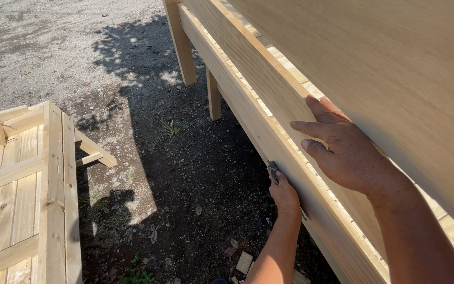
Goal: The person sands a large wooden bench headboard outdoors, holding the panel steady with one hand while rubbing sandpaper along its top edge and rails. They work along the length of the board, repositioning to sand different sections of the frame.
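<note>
- My right hand, at three o'clock, lies flat with fingers spread on the pale wooden rail, gripping nothing.
- My left hand, at five o'clock, is closed around a small grey tool pressed against the frame's lower board.
- At eight o'clock lies a slatted wooden panel.

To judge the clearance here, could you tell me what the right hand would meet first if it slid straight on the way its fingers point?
The right hand lies flat on the upper board, fingers pointing up along it. That way looks free along the board, though depth is unclear.
</note>
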Available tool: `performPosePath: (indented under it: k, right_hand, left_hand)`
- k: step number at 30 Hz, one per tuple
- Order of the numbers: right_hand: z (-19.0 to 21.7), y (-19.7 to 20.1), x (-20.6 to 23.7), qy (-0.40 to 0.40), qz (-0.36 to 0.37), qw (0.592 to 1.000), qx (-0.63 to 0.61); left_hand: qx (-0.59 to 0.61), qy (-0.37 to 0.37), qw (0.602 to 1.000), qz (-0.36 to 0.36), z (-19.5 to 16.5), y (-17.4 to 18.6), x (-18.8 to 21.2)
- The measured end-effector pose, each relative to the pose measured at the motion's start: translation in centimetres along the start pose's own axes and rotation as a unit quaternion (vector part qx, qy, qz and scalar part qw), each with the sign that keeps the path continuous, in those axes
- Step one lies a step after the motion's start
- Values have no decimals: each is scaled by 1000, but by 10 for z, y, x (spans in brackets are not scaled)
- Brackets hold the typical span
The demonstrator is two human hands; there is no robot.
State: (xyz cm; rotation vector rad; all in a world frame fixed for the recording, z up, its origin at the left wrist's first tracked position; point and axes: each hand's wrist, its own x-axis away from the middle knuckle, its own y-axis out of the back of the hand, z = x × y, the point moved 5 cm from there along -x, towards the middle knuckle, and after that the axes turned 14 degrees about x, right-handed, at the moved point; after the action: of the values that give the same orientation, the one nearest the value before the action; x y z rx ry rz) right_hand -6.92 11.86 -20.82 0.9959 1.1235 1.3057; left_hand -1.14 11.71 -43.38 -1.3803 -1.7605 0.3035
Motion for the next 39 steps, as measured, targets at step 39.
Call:
performPosePath:
  k: [39]
  right_hand:
    - [-9,-5,3,13,-26,1000,7]
  left_hand:
    - [-32,-104,979,175,2,1,44]
